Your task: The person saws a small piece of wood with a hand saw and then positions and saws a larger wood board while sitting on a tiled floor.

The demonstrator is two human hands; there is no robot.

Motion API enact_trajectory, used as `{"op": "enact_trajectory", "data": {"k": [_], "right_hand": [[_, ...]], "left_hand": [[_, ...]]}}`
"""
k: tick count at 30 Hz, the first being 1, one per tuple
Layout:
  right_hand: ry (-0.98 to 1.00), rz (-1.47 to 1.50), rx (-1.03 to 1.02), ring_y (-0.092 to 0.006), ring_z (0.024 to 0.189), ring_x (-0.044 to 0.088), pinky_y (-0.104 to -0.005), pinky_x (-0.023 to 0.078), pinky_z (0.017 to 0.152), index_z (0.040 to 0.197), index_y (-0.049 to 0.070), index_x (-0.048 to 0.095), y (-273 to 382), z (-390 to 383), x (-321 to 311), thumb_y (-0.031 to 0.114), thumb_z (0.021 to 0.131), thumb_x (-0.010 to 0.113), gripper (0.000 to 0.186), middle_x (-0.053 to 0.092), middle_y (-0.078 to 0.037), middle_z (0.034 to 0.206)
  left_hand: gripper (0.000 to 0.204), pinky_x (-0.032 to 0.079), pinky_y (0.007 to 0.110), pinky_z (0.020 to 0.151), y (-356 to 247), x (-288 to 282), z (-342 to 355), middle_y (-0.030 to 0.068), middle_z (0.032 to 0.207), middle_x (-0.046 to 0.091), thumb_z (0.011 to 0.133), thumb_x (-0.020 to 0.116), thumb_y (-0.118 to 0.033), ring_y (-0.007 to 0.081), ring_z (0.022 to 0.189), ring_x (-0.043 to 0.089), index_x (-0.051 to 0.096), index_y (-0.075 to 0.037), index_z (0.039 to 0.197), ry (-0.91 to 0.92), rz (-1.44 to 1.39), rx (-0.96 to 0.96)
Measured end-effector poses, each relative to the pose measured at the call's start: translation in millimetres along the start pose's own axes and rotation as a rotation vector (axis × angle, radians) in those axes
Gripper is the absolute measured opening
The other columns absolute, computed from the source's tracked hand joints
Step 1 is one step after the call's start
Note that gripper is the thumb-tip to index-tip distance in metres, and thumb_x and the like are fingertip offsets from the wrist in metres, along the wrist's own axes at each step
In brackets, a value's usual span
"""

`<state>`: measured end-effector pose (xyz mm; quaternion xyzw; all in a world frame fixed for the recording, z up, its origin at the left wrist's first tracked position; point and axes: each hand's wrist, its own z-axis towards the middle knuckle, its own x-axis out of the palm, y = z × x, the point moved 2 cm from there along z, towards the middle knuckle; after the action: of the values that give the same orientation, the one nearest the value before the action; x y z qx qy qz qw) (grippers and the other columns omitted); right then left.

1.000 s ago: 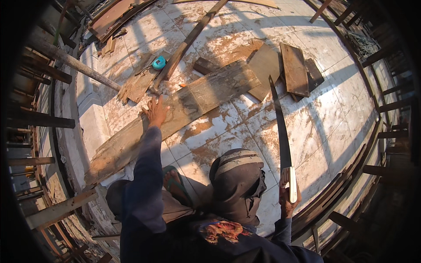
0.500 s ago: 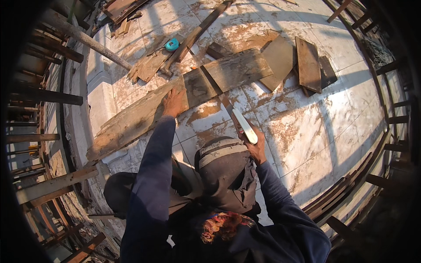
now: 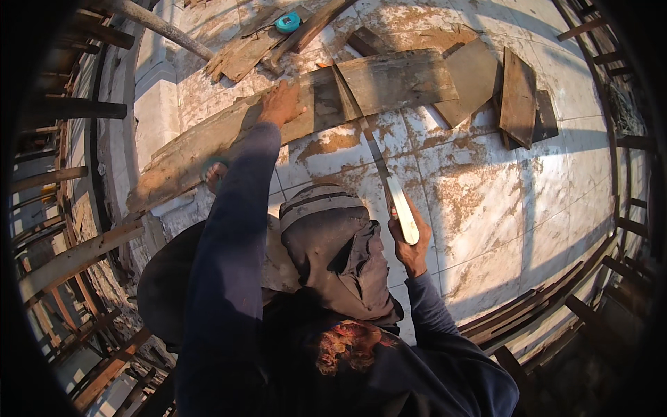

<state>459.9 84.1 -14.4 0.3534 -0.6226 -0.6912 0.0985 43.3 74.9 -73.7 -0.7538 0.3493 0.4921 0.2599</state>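
Note:
A long weathered plank (image 3: pixel 187 152) lies slantwise across the floor in front of me. My left hand (image 3: pixel 281 104) rests on its top face, fingers spread, pressing rather than gripping. To the right of that hand, a handsaw (image 3: pixel 376 154) crosses the plank, its blade over the wood with the far end past the far edge. My right hand (image 3: pixel 413 251) is closed around the saw's pale handle, near my knee. Part of a foot (image 3: pixel 215 174) shows at the plank's near edge, beside my left forearm.
Beyond the plank lie a teal tape measure (image 3: pixel 287 23), a split board (image 3: pixel 240 57) and a hammer (image 3: pixel 274 64). Board offcuts (image 3: pixel 519 97) are stacked at the right. Sawdust (image 3: pixel 333 143) covers parts of the tiled floor. A round pole (image 3: pixel 167 29) slants in at upper left.
My right hand has drawn the saw back toward me, baring more blade on the near side of the plank. My left hand stays on the plank. The whole view has shifted slightly.

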Motion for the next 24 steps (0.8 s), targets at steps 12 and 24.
{"op": "enact_trajectory", "data": {"k": [12,24], "right_hand": [[0.072,-0.028,0.147,-0.0303,0.110,0.066,-0.0341,0.052,0.090,0.133,-0.002,0.054,24,-36,-28,0.001,0.079,0.066,0.055,0.063,-0.021,0.125],[0.063,0.097,0.196,-0.0273,0.103,0.064,-0.0347,0.047,0.092,0.128,-0.003,0.055,48,66,24,0.007,0.084,0.063,0.046,0.065,-0.020,0.114]], "left_hand": [[0.110,0.037,0.044,0.110,33,5,74,0.0230,0.141,0.050,0.062,0.076,-0.070,0.0357,0.131,0.047,0.042,-0.005,0.144,0.184,-0.216,0.062],[0.096,0.045,0.044,0.097,34,1,77,0.0207,0.124,0.063,0.059,0.074,-0.071,0.0349,0.117,0.060,0.059,-0.007,0.128,0.131,-0.241,0.077]]}}
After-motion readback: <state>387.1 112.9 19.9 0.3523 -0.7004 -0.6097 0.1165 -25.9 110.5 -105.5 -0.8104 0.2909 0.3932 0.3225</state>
